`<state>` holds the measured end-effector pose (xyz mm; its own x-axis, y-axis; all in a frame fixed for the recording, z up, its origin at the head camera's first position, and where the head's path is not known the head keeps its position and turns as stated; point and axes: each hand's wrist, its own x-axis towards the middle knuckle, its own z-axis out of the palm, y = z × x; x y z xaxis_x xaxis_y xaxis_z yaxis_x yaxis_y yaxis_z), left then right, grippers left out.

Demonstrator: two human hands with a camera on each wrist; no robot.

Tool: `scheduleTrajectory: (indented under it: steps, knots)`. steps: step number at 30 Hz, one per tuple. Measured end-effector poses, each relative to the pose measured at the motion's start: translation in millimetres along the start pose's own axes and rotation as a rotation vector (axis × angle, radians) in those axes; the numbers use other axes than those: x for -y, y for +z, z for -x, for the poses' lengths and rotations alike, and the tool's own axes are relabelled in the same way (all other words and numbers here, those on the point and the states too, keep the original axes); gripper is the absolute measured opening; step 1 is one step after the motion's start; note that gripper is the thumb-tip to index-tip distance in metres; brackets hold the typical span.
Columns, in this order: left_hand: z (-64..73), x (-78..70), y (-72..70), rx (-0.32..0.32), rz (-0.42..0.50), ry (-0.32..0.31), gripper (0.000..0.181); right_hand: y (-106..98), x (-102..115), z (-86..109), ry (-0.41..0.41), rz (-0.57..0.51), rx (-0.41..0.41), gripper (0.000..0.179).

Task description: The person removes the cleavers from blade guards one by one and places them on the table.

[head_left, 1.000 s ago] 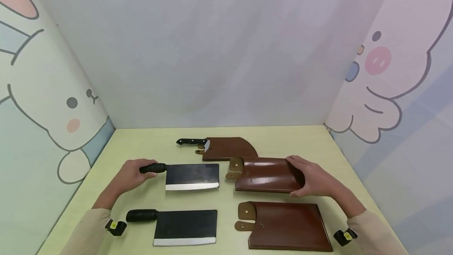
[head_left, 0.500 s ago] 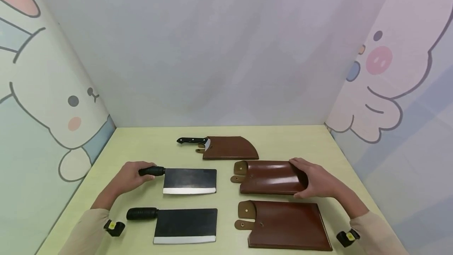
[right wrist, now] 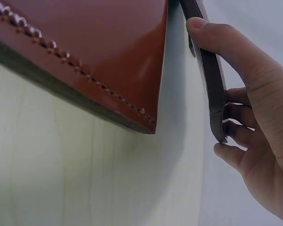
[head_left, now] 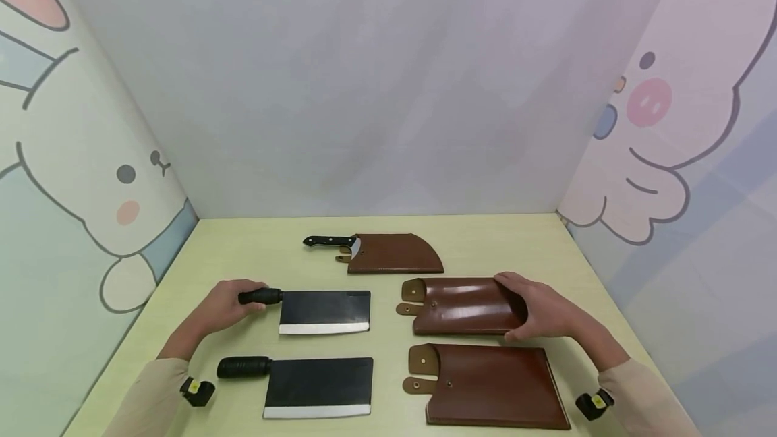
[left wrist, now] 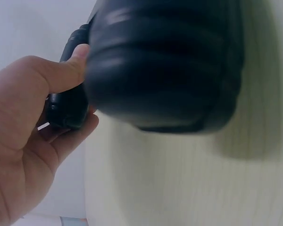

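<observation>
My left hand [head_left: 227, 303] grips the ribbed black handle of a cleaver [head_left: 324, 310], whose dark blade with a bright edge points right. In the left wrist view, thumb and fingers wrap that handle [left wrist: 68, 106]. On the right, my right hand [head_left: 540, 309] holds the end of a glossy brown leather sheath [head_left: 464, 305], thumb on the near edge and fingers on the far one. The sheath bulges upward, and its strap tabs point left toward the cleaver. The right wrist view shows the thumb and fingertips on the sheath's edge [right wrist: 212, 84].
A second cleaver [head_left: 318, 386] lies in front of the held one, its handle large in the left wrist view. Beside it lies a flat brown sheath [head_left: 494, 386]. Farther back, a black-handled knife [head_left: 330, 241] sits in a curved sheath [head_left: 394, 253]. Walls enclose the pale table [head_left: 243, 241].
Over the last second the held cleaver has come slightly nearer and left, and the held sheath slightly nearer and right. Both grips look the same. The other knives and sheaths have stayed put.
</observation>
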<state>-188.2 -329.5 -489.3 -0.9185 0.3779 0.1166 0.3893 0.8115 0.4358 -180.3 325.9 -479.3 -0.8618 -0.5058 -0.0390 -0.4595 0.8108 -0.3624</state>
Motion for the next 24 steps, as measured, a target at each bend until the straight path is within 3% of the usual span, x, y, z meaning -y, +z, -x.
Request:
scheduleTrajectory:
  steps: [13, 24]
  knots:
    - [-0.5, -0.5, 6.6, 0.073, 0.0, -0.083, 0.038, 7, -6, -1.4, -0.005, 0.012, 0.023, 0.12]
    - [-0.8, 0.0, 6.5, 0.085, -0.012, -0.07, 0.038, 11, -5, -0.7, 0.014, 0.017, 0.049, 0.119]
